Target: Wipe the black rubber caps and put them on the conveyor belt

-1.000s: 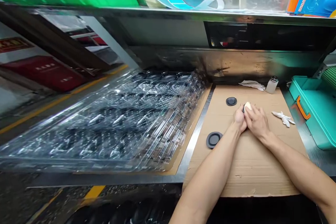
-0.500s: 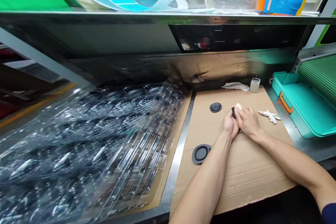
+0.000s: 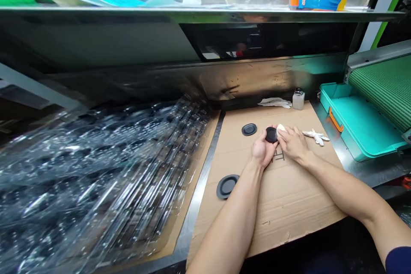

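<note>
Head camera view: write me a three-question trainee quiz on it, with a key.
1. True or false: the left hand holds a black disc.
2. What does the right hand hold against that disc? A: a white pad. B: a screwdriver. C: a brush.
3. How many loose discs lie on the cardboard, apart from the held one?
Key: 1 true; 2 A; 3 two, the second nearer the person.

Steel bench (image 3: 199,180) carries cardboard sheet (image 3: 289,201), black discs (image 3: 226,186), clear trays (image 3: 96,171) and teal bin (image 3: 353,124).
</note>
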The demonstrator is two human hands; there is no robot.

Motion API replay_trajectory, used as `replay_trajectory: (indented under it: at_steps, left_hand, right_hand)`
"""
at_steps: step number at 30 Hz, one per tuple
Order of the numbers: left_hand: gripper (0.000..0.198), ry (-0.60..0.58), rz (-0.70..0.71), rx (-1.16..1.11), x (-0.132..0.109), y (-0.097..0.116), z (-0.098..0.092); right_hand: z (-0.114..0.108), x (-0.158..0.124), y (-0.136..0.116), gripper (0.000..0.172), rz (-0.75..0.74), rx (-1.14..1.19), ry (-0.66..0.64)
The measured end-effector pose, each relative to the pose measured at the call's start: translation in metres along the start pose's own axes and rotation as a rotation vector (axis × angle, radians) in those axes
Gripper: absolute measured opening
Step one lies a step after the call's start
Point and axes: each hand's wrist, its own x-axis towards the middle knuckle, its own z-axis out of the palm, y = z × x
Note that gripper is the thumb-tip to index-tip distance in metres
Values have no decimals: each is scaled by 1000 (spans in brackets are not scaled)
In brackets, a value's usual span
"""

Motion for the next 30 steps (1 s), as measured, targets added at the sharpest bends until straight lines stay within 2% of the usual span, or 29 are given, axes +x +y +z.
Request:
replay_trajectory:
  at_steps: [4,6,9,11,13,16,18,20,23,26,30]
  left_hand:
    - [36,50,63,-46,1,16,-4]
    - [42,62,61,-106,0,22,-4]
    - [47,38,8,-157,-2,25,0]
    - [48,1,-30,-153,-5,24,3]
    - [48,-35,-47,-136,-7,23,5]
    - [49,-73,-46,-110,-10,20,7]
    - [49,-86,-48,-93,-12,18,9]
    - [48,-94,-63,-73,-14,13,12]
    - [46,-115,-91,-50,-19,3,20]
    - [44,-135,-82,-54,-24,-4,24]
    - [42,-120,-59,-50,-25,-2,22]
  right_hand:
    - [-32,7,27,42,73,-108,-11]
    - [-48,7,41,38,169,-204,4]
    - [-64,10,60,26,313,-255,-161]
    - [-66,13,64,21,318,-188,-224]
    - [-63,15,59,23,198,-44,-142]
    - [-48,15,40,22,-61,200,82]
    - [-35,13,27,23,-166,275,188]
    - [-22,11,18,24,-216,262,245]
    - [-9,10,10,26,-173,197,320]
    - [-5,9,1,27,-107,170,351]
    - [-6,2,-12,33,-191,158,216]
